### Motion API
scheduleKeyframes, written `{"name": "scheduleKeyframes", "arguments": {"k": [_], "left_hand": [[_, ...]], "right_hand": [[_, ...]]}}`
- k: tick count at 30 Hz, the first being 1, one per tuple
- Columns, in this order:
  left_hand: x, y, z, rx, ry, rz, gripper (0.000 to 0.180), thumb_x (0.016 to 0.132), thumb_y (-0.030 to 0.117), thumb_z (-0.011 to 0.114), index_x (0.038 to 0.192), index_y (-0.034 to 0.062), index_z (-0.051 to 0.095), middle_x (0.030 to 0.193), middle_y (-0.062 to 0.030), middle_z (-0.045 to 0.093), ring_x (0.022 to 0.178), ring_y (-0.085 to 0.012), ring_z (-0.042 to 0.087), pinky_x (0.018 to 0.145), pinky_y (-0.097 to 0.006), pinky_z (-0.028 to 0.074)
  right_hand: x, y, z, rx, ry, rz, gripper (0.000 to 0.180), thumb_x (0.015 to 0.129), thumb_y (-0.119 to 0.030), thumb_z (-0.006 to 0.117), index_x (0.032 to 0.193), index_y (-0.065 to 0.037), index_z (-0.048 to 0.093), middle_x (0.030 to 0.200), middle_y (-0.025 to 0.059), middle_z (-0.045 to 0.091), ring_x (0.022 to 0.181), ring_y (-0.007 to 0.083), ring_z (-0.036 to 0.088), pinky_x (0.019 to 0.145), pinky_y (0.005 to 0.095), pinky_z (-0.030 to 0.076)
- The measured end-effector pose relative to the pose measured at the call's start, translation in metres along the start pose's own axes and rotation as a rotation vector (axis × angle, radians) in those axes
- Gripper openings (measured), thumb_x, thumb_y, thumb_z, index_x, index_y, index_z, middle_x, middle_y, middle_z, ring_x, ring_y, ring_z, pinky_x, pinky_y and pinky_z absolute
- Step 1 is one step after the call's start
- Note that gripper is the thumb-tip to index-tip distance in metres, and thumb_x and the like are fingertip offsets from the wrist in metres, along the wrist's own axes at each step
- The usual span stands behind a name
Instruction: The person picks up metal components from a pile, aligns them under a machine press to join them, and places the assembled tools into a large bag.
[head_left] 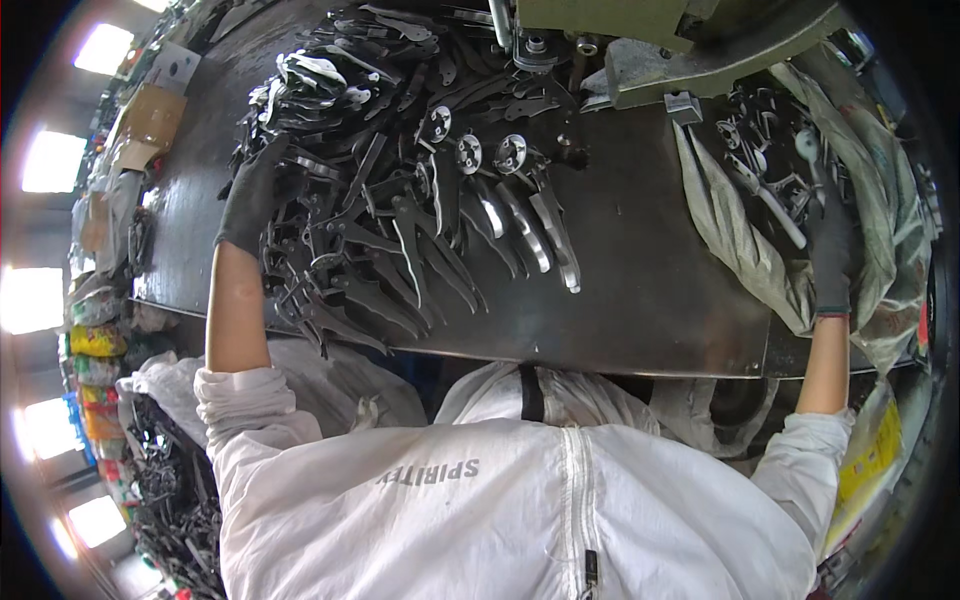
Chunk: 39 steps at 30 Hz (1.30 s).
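Observation:
My left hand (pixel 253 198), in a dark grey glove, rests against the left side of a large heap of dark metal handle-like tool parts (pixel 400 250). Its fingers blend into the parts, so its grip is not clear. Bright silver parts (pixel 312 68) lie just beyond it, and several parts with round silver discs (pixel 469 154) are at the heap's right side. At the far right my right hand (pixel 830 240), gloved alike, reaches into an open pale sack (pixel 735 225). Small metal parts (pixel 765 150) fill the sack, including a long light-coloured handle (pixel 783 217). My right fingertips are hidden among them.
A dark metal tabletop (pixel 630 270) carries the heap, its front edge close to my body. A heavy greenish machine (pixel 680 60) overhangs the back. Cardboard boxes (pixel 150 115) stand at the left, and more dark metal parts (pixel 175 490) are piled low at the left.

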<state>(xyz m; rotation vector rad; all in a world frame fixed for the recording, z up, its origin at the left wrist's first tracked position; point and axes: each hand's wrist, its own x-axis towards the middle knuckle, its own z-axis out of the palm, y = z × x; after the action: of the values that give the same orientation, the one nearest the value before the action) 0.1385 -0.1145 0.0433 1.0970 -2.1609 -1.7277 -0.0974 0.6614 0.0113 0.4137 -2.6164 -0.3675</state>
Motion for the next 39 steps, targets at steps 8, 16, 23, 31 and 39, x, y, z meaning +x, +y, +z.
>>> {"name": "scheduleKeyframes", "arguments": {"k": [8,16,23,31,39], "left_hand": [[0.008,-0.033,-0.063,-0.106,-0.171,-0.087,0.026,0.1,0.023,0.063,0.115,0.0042,0.07,0.109,-0.0074,0.07,0.095,-0.017,0.069,0.087,-0.032,0.059],[-0.031,-0.012,-0.007,0.019,-0.198,0.032,0.036,0.093,0.021,0.074,0.123,0.001,0.069,0.107,-0.0078,0.071,0.098,-0.0176,0.069,0.084,-0.032,0.057],[-0.045,-0.008,0.034,0.403,-0.371,0.272,0.066,0.083,0.023,0.084,0.14,0.0031,0.06,0.132,-0.0064,0.065,0.122,-0.0187,0.06,0.107,-0.032,0.046],[-0.039,-0.007,0.018,0.442,-0.662,0.285,0.064,0.083,0.009,0.078,0.143,0.0038,0.057,0.152,-0.012,0.055,0.137,-0.0227,0.054,0.115,-0.037,0.042],[-0.033,0.005,0.025,0.984,-0.538,0.756,0.055,0.087,0.004,0.07,0.141,0.0062,0.057,0.137,-0.0198,0.065,0.124,-0.0352,0.064,0.103,-0.039,0.05]], "right_hand": [[-0.006,-0.133,-0.105,0.78,0.056,-0.087,0.037,0.105,-0.018,0.057,0.141,-0.009,0.059,0.129,0.0199,0.067,0.12,0.0355,0.066,0.1,0.0415,0.051],[-0.054,-0.256,-0.118,1.243,-0.482,-0.149,0.036,0.099,-0.012,0.063,0.135,-0.006,0.062,0.103,0.0192,0.073,0.088,0.0341,0.073,0.079,0.0423,0.057],[-0.054,-0.29,-0.116,1.171,-0.389,-0.232,0.039,0.096,-0.008,0.063,0.135,-0.006,0.06,0.095,0.0216,0.071,0.083,0.0372,0.071,0.072,0.0464,0.055],[-0.057,-0.288,-0.123,1.17,-0.491,-0.137,0.038,0.096,-0.008,0.064,0.134,-0.005,0.06,0.096,0.0203,0.07,0.079,0.0304,0.07,0.072,0.0402,0.053],[-0.058,-0.287,-0.121,1.269,-0.504,-0.083,0.037,0.097,-0.009,0.064,0.134,-0.005,0.06,0.086,0.0161,0.068,0.071,0.0266,0.066,0.066,0.04,0.052]]}}
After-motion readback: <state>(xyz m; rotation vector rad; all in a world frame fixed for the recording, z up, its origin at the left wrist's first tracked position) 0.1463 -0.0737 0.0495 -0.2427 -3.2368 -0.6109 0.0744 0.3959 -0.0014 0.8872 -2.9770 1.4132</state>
